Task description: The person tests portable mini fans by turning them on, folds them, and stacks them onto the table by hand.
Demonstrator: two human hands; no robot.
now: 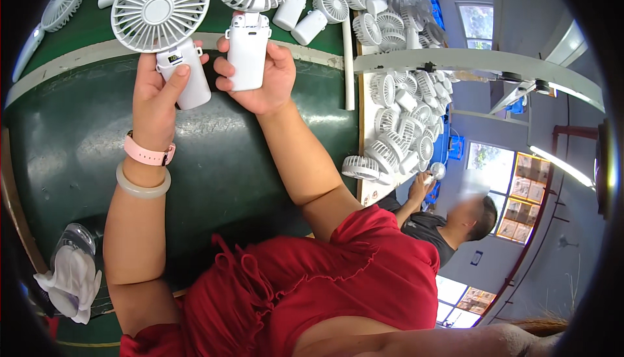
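Note:
My left hand [159,90] is closed round the handle of a white handheld fan [192,87], its thumb lying on the front near a small dark window. This fan's round slatted head [159,11] tilts up and to the left. Beside it, my right hand [276,77] grips a second white handheld fan [248,58] by the handle, fingers along both sides. A small dark slot shows near the top of that handle, and its head is cut off by the upper edge. Both fans are held side by side above the dark green bench [214,149].
Several more white fans [331,7] lie at the far side, and one fan [63,4] lies far left. A large heap of fans [403,123] covers the right-hand table, where another person [448,224] holds a fan. A white tube [348,64] separates the areas. A white cloth [71,279] hangs lower left.

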